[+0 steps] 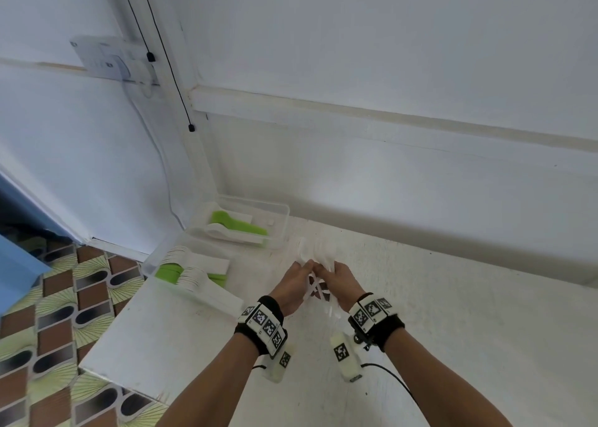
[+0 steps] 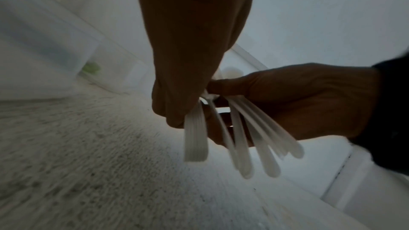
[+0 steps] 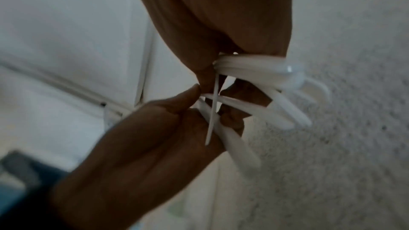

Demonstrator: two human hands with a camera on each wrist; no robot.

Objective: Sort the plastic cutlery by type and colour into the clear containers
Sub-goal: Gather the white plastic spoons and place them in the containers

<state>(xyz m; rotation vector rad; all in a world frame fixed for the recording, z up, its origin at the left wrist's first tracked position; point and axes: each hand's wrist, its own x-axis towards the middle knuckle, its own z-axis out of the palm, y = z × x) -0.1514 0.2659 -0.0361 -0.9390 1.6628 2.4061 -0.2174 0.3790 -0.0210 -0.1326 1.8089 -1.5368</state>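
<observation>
Both hands meet above the white table (image 1: 420,313), each holding part of a fanned bundle of white cutlery (image 1: 318,289).

Left hand (image 1: 293,286): fingers curled round a few handles, thumb pressing against them. Wrist view shows the handle ends hanging below the fist.

Right hand (image 1: 344,284): fingers curled round the larger share, several handles splayed out. A spoon bowl (image 1: 304,248) sticks up beyond the fingertips; what the other pieces are I cannot tell, their heads being hidden or blurred.

Done so far, by the look of it: the far container (image 1: 281,211) against the wall holds green and white pieces lying side by side; the near container (image 1: 152,260) at the table's left edge holds stacked white pieces and green ones in separate rows.

Left: this white bundle, apparently being split by type between the hands. No loose cutlery shows elsewhere on the table, so the sort seems near its end.
</observation>
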